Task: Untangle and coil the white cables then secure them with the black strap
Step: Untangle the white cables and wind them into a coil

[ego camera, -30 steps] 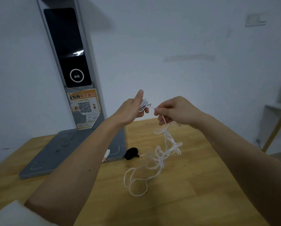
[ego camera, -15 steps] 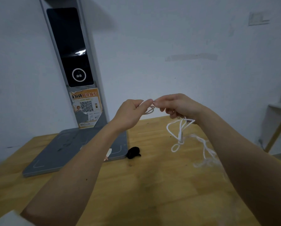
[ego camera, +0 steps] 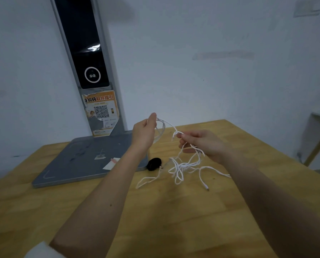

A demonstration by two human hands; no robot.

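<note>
Both hands hold the white cables (ego camera: 183,164) raised, the left hand (ego camera: 143,133) gripping a few gathered loops and the right hand (ego camera: 202,144) pinching the strand just beside them, seemingly to feed turns, while below them the tangle and black strap (ego camera: 154,164) lie on the table (ego camera: 174,220) against a grey scanner base (ego camera: 81,164)

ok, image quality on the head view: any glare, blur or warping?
Head view: dim, flat light; a small glare streak on the glossy black panel of the grey kiosk; wide-angle bowing at the edges; thin white cables slightly soft; the small black strap shows no detail.
</note>
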